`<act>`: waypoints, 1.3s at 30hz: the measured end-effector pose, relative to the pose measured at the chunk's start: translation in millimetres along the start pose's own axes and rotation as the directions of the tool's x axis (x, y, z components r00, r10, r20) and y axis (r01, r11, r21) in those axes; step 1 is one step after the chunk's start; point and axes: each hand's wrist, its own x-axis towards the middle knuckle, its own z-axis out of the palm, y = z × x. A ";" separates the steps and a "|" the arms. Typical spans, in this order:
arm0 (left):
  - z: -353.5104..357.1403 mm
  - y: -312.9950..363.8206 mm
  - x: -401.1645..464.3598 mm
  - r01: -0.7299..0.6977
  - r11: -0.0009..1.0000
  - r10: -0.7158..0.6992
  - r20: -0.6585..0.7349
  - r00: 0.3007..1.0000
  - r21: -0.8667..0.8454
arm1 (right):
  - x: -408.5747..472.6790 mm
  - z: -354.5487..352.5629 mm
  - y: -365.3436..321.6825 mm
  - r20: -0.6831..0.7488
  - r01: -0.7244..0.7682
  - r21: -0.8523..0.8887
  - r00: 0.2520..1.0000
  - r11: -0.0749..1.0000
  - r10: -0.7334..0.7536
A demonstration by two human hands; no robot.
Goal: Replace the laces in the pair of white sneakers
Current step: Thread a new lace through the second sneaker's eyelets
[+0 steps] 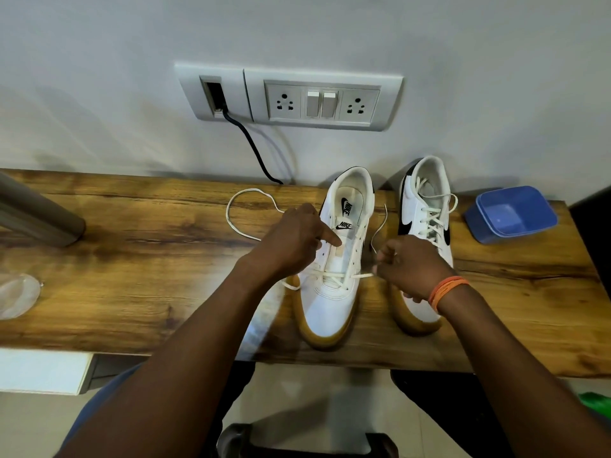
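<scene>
Wooden table against a wall, front edge near; broad bare stretch on the left. Two white sneakers: left shoe mid-table, toe close to the front edge, laced only through the lowest eyelets; right shoe just beside it, fully laced, toe hidden behind the right wrist. Blue tub near the right end. Left hand on the left shoe, forefinger pressing the tongue, other fingers curled. Right hand pinching the lace; fingertips hard to make out. Lace's other end looped leftward across the table.
</scene>
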 end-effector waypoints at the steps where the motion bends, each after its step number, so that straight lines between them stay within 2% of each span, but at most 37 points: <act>1: 0.3 0.6 -0.5 -0.006 1.000 0.006 0.018 1.000 0.005 | -1.5 4.2 -5.2 0.011 0.022 0.079 1.000 0.997 -0.023; 3: 2.8 1.7 -2.0 -0.035 0.999 0.033 0.059 0.998 0.038 | -4.6 14.7 -11.6 0.065 0.015 0.160 0.998 0.987 -0.026; 8: 2.5 3.7 -4.1 -0.055 0.993 0.045 0.094 0.995 0.103 | -1.1 12.4 -7.1 0.086 0.013 -0.008 0.996 1.000 -0.013; 11: -0.5 4.1 -4.8 -0.038 0.994 0.028 0.093 0.995 0.104 | 4.9 -5.2 12.3 0.017 -0.102 -0.173 0.994 0.980 0.107; 13: -1.0 4.4 -5.3 -0.033 0.996 0.024 0.100 0.995 0.088 | 4.2 -9.9 17.1 -0.014 -0.147 -0.196 0.989 0.969 0.148; 14: -1.1 5.0 -5.5 -0.028 0.996 0.019 0.105 0.994 0.080 | 3.2 -8.9 15.4 -0.011 -0.138 -0.155 0.990 0.978 0.138; 17: -0.9 5.9 -4.7 -0.018 0.997 0.010 0.116 0.993 0.071 | -2.0 1.6 0.5 0.052 -0.088 0.134 0.995 0.987 0.081; 19: -0.4 5.5 -3.7 -0.020 0.997 0.012 0.120 0.993 0.069 | -5.1 11.5 -8.9 0.099 -0.061 0.219 0.994 0.974 0.040; 23: 0.2 3.7 -3.3 -0.012 0.998 0.004 0.126 0.992 0.062 | -6.1 23.0 -13.6 0.106 0.002 0.111 0.994 0.994 -0.014; 25: -0.1 2.8 -4.0 -0.016 0.998 0.008 0.124 0.992 0.059 | -3.9 14.8 -10.1 0.108 0.021 -0.004 0.994 1.000 -0.020; 28: -1.0 2.1 -4.4 -0.023 0.998 0.015 0.134 0.991 0.056 | 1.9 -2.7 5.2 0.038 -0.055 -0.125 0.997 0.991 0.060; 30: -0.9 1.5 -4.3 -0.012 0.999 0.006 0.134 0.991 0.044 | 2.9 -8.8 10.2 -0.007 -0.099 -0.141 0.995 0.985 0.099; 32: -0.6 1.1 -4.2 0.002 0.999 -0.007 0.133 0.991 0.034 | 1.2 -6.7 6.5 0.006 -0.087 -0.054 0.996 0.995 0.087; 35: -0.9 1.1 -4.6 0.005 1.000 -0.009 0.132 0.991 0.025 | -3.6 4.5 -4.3 0.093 -0.086 0.189 0.993 0.978 0.070; 39: -1.4 3.2 -4.8 0.001 0.999 -0.006 0.143 0.990 0.036 | -4.6 18.8 -11.1 0.120 -0.071 0.203 0.992 0.977 0.047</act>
